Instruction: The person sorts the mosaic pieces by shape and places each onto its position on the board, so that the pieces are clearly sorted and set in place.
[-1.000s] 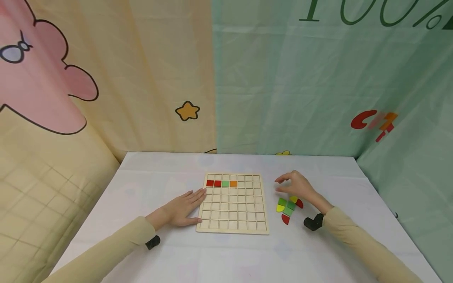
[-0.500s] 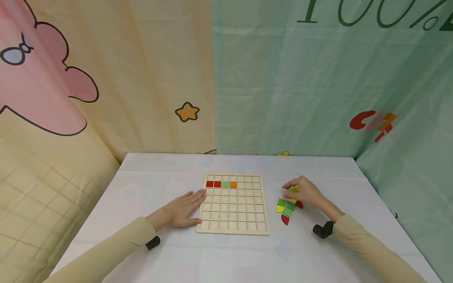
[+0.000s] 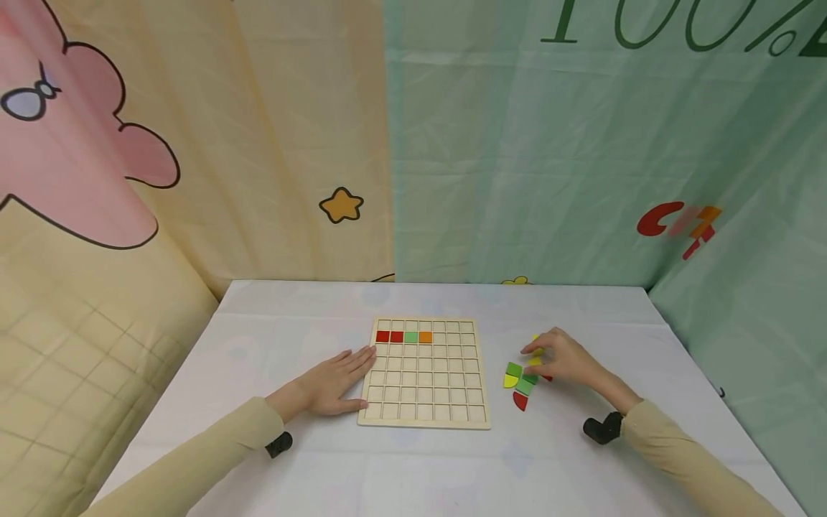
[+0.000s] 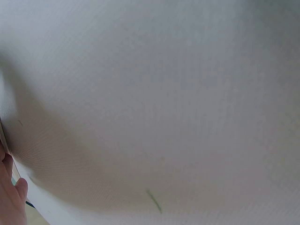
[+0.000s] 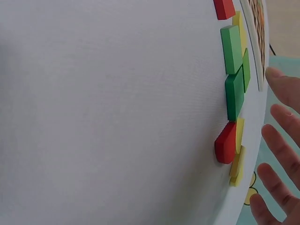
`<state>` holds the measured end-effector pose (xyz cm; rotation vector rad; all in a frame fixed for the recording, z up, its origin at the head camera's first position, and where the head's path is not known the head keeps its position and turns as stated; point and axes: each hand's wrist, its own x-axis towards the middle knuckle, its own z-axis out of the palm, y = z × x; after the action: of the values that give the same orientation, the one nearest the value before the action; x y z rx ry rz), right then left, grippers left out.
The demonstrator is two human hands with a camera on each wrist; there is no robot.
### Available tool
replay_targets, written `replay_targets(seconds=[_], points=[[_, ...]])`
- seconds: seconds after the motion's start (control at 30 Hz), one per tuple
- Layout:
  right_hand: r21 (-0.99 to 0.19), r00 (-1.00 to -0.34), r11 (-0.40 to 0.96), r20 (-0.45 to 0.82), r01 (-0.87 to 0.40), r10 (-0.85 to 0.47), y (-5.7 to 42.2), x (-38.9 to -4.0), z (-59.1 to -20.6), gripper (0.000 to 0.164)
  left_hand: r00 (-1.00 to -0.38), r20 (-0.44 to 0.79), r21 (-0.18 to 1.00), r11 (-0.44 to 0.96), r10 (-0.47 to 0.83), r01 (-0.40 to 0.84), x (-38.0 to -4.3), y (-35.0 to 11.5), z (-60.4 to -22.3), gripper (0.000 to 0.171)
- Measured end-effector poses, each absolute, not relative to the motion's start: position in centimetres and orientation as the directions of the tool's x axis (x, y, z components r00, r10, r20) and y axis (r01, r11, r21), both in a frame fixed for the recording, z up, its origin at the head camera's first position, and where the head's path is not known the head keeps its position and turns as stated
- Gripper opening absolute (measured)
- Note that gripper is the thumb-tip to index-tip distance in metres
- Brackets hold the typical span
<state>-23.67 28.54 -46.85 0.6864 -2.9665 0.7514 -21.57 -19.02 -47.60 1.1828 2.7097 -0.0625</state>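
Note:
My left hand (image 3: 336, 380) lies flat with fingers straight, fingertips and thumb at the left edge of a wooden grid board (image 3: 423, 425). Two red squares, a light green square (image 3: 411, 337) and an orange square (image 3: 425, 337) fill cells in the board's second row. Over loose coloured tiles to the right is my right hand (image 3: 561, 357), fingers loosely bent. The right wrist view shows its fingers (image 5: 281, 145) spread, holding nothing visible. Beneath lie green tiles (image 5: 234, 96), red tiles (image 5: 226, 145) and yellow tiles (image 5: 237, 161); the hand partly hides some in the head view.
A white cloth covers the table (image 3: 271, 309). Printed curtains (image 3: 517, 143) stand behind it and at both sides. Black wrist devices (image 3: 603, 429) sit under both forearms. A green mark (image 4: 153, 200) shows on the cloth in the left wrist view.
My right hand has moved right and nearer to me, over the loose tiles, uncovering yellow ones at the far side and covering a red one more. The left hand and board look unchanged.

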Motion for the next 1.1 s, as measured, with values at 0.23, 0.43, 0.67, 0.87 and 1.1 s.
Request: replay_targets(seconds=[0.23,0.43,0.67,0.87,1.1], points=[[-0.434,-0.886,0.779,0.119,-0.453,-0.448,29.4,-23.0,-47.5,0.034,-0.663,-0.196,0.055,0.684,0.722,0.728,-21.5,-18.9,-47.5,0.085],[-0.427,-0.883,0.779,0.118,-0.459,-0.455,29.6,-22.8,-47.7,0.036,-0.657,-0.188,0.05,0.675,0.73,0.736,-21.5,-19.0,-47.5,0.084],[-0.425,-0.869,0.765,0.136,-0.484,-0.475,29.8,-22.8,-47.8,0.032,-0.669,-0.208,0.029,0.688,0.713,0.725,-21.6,-19.0,-47.4,0.086],[-0.403,-0.866,0.773,0.121,-0.49,-0.486,29.8,-22.9,-47.8,0.027,-0.67,-0.205,0.038,0.689,0.714,0.724,-21.7,-19.1,-47.7,0.086],[-0.37,-0.86,0.784,0.097,-0.498,-0.5,29.8,-22.9,-47.7,0.023,-0.669,-0.202,0.026,0.687,0.715,0.726,-21.7,-19.1,-47.9,0.086]])
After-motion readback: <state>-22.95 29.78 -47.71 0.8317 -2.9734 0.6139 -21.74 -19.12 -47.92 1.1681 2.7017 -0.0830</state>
